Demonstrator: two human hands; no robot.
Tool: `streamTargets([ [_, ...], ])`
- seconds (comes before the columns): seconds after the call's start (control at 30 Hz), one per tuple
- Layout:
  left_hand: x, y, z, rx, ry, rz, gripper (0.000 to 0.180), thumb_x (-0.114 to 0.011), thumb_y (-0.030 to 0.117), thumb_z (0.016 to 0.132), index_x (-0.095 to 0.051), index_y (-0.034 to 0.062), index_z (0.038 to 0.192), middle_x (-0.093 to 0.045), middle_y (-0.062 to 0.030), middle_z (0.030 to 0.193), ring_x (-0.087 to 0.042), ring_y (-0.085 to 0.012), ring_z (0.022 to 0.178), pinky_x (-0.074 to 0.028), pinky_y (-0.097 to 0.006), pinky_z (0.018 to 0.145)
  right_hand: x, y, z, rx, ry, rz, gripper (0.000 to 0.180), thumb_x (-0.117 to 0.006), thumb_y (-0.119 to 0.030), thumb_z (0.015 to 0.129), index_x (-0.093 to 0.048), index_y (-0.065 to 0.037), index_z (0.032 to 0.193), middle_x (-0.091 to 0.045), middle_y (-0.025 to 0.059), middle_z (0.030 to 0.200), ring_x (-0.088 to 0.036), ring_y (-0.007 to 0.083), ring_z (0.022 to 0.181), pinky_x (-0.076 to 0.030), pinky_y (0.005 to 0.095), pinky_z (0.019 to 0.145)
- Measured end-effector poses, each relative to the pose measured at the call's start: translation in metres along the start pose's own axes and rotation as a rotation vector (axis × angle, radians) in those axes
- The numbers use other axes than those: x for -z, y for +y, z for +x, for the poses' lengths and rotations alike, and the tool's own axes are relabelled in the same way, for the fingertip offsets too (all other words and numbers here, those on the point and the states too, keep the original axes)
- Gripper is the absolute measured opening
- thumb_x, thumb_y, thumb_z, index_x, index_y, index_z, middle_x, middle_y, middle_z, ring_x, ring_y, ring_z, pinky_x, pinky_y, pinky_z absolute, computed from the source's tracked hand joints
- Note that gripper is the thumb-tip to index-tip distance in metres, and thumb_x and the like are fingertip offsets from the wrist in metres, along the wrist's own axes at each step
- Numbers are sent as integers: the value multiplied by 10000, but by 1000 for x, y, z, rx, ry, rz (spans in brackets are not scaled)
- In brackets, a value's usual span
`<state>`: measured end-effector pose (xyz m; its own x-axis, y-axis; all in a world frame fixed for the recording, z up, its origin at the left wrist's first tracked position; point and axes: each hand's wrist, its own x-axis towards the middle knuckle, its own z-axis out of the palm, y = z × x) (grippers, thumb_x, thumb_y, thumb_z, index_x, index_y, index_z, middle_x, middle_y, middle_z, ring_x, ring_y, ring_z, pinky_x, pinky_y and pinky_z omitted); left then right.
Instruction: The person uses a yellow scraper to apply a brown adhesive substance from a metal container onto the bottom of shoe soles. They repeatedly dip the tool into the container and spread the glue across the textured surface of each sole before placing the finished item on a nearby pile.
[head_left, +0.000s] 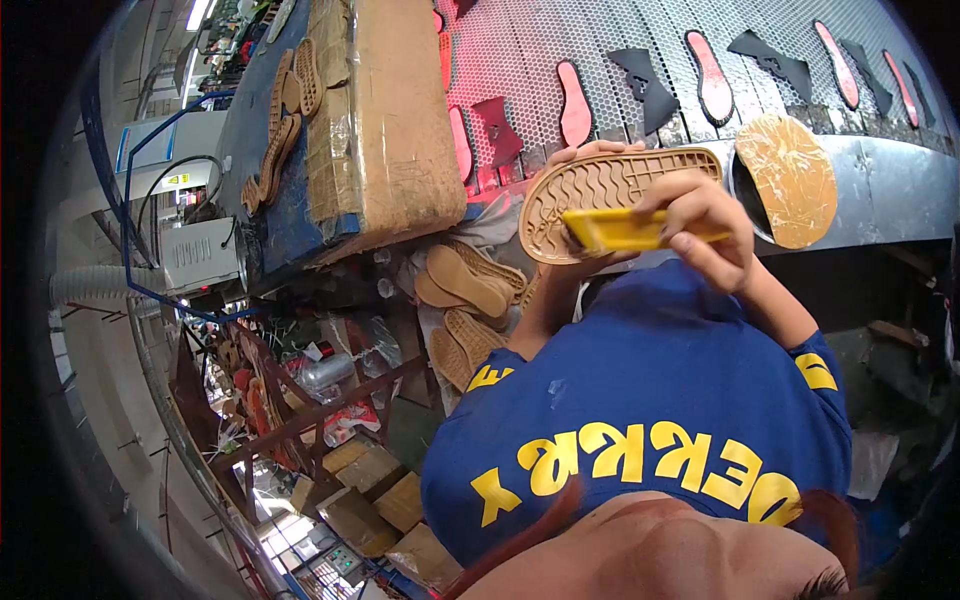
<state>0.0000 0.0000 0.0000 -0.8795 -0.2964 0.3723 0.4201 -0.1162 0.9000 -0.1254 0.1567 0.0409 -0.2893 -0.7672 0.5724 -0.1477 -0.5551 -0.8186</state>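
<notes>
A tan shoe sole (640, 180) with wavy ridges and a grid is held up in front of my chest, its patterned face showing. My left hand (592, 152) grips it from behind; fingers show over the far edge, and the palm is hidden by the sole. My right hand (708, 220) is wrapped round a yellow brush (612, 232). The brush's dark, slightly blurred end meets the sole's left part. Just right of the sole, a tan oval board (787, 180) streaked with pale residue lies over a dark round opening.
Beyond runs a perforated conveyor (540, 35) carrying pink, black-rimmed soles (575, 105) and black cut pieces (645, 88). More tan soles (465, 285) are piled left of me. A taped cardboard box (400, 130) stands at left, with soles (285, 110) on a blue surface beside it.
</notes>
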Motion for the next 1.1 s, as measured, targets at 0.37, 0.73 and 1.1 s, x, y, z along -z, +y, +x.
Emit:
streamTargets([
  [0.37, 59, 4, 35, 139, 191, -736, 790, -359, 622, 939, -275, 20, 1444, -497, -293, 1282, -661, -326, 872, -554, -340, 461, 3, 21, 15, -138, 561, 49, 270, -640, 38, 859, -594, -3, 1122, -634, 78, 1078, -612, 152, 996, -486, 262, 861],
  [0.73, -8, 12, 41, 362, 424, -522, 826, -379, 674, 911, -277, 62, 1457, -554, -213, 1181, -645, -256, 838, -548, -285, 541, -28, 26, 13, 325, 262, -774, 221, -683, -29, 739, -703, -109, 944, -595, 11, 723, -560, 183, 634, -483, 335, 655],
  [1.1, -21, 23, 44, 618, 785, -851, 773, -390, 668, 910, -408, 48, 1372, -595, -222, 1113, -621, -282, 621, -523, -360, 471, -19, 34, 20, 288, 181, -651, 356, -664, 32, 697, -722, -124, 1011, -625, 43, 724, -604, 196, 714, -487, 324, 679],
])
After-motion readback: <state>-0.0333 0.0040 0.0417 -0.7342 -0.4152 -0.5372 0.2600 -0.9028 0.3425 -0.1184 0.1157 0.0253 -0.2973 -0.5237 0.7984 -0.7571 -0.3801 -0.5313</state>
